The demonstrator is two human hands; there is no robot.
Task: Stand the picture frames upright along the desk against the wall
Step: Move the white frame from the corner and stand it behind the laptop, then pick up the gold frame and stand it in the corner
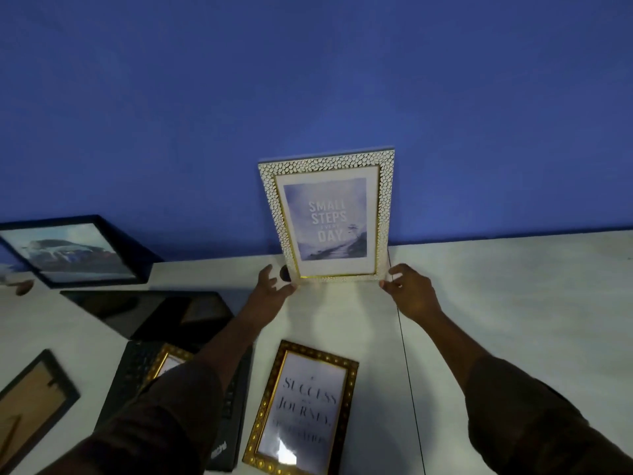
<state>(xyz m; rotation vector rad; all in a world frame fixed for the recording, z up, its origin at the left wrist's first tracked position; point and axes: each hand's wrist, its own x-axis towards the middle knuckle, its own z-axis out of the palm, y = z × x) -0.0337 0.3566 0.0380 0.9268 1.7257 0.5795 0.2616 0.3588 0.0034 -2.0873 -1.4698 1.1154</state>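
The left forearm (219, 341) hides most of a gold frame (164, 363); the bottom edge cuts another (305, 411).

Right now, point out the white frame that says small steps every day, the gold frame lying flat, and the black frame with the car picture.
white frame (327, 221), head view, on the printed picture.
gold frame (301, 409), head view, on the glass over its text.
black frame (73, 252), head view, on the car picture.

Looks like an office: white table (513, 303) set against a plain blue wall (308, 80), black laptop (150, 313) left of the left hand (272, 286), motivational-quote frame (301, 406) lying nearer than both hands.
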